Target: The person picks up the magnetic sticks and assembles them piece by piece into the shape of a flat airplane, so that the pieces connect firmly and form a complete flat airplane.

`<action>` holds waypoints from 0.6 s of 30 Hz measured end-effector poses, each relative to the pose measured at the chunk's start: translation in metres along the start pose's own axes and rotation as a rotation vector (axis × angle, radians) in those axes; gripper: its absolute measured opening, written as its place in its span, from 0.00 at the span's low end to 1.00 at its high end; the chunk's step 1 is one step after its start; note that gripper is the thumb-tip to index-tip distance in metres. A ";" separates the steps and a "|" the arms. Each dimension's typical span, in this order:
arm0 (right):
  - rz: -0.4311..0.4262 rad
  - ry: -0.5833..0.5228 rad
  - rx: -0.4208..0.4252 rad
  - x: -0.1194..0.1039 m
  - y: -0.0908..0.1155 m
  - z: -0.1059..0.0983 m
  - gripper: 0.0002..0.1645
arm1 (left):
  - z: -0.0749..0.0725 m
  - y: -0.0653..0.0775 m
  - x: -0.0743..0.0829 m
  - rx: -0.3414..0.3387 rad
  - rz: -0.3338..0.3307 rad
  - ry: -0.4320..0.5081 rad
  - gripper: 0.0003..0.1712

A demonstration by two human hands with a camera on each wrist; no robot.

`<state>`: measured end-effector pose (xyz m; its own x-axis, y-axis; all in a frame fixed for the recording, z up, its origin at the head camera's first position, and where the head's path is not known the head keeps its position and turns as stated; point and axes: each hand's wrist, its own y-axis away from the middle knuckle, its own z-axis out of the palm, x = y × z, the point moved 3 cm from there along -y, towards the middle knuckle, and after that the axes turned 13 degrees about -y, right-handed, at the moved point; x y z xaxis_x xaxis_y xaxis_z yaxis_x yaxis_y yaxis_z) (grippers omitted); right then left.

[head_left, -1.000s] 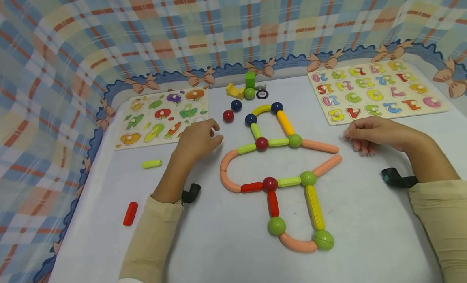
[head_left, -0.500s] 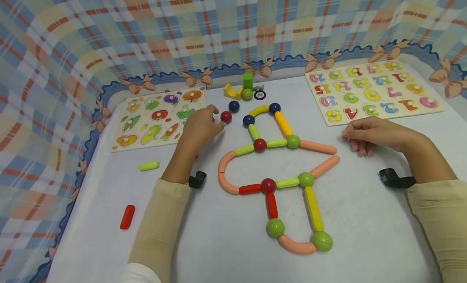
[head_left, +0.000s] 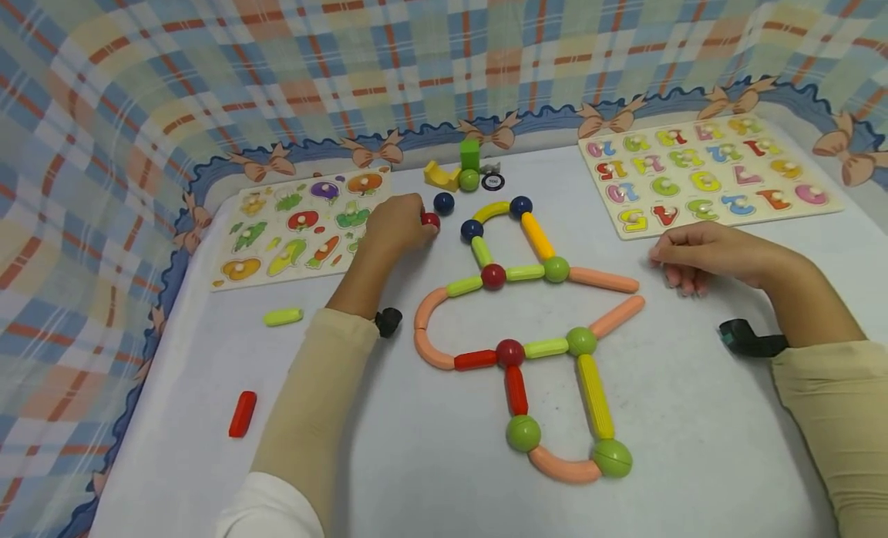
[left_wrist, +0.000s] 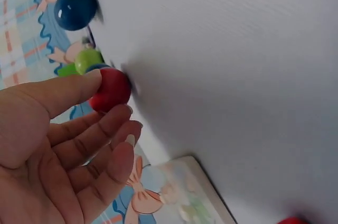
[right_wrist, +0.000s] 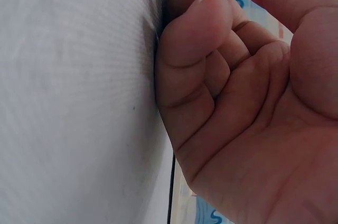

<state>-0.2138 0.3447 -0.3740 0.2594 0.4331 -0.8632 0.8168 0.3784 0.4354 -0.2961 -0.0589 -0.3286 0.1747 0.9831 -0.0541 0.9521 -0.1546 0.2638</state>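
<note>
My left hand [head_left: 395,228] pinches a loose red ball [left_wrist: 112,91] between thumb and fingertips, low over the white tabletop. Just behind that ball sits a dark blue ball [head_left: 444,203]. To the right lies a flat outline of sticks and balls: a red ball [head_left: 493,276], a curved pink stick [head_left: 432,307], a long yellow stick [head_left: 594,396] and several others joined end to end. My right hand [head_left: 714,254] rests on the table with fingers loosely curled and nothing in it, to the right of a straight pink stick [head_left: 603,280].
A vegetable puzzle board [head_left: 220,280] lies behind the left hand, and a number puzzle board [head_left: 808,206] at the back right. A yellow curved block [head_left: 442,176] and green block [head_left: 469,154] stand at the back. Loose on the left are a light green stick [head_left: 283,317] and red stick [head_left: 242,414].
My left hand has moved forward and right to the loose red ball, and its fingers have closed around it. The right hand stays where it was.
</note>
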 end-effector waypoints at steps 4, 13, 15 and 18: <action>-0.001 -0.007 0.005 0.000 0.000 -0.001 0.23 | -0.003 -0.004 0.007 -0.023 0.009 -0.055 0.20; 0.021 -0.016 0.013 0.001 -0.001 0.000 0.26 | -0.014 -0.002 0.026 -0.071 0.045 -0.206 0.22; 0.030 -0.028 0.023 0.001 0.000 -0.001 0.26 | -0.024 0.002 0.041 -0.078 0.080 -0.243 0.21; 0.047 -0.067 0.026 0.000 -0.001 -0.001 0.29 | -0.038 0.015 0.075 -0.073 0.184 -0.280 0.19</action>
<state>-0.2151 0.3451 -0.3747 0.3311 0.3934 -0.8577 0.8157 0.3376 0.4697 -0.2779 0.0159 -0.2924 0.4138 0.8729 -0.2584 0.8795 -0.3100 0.3610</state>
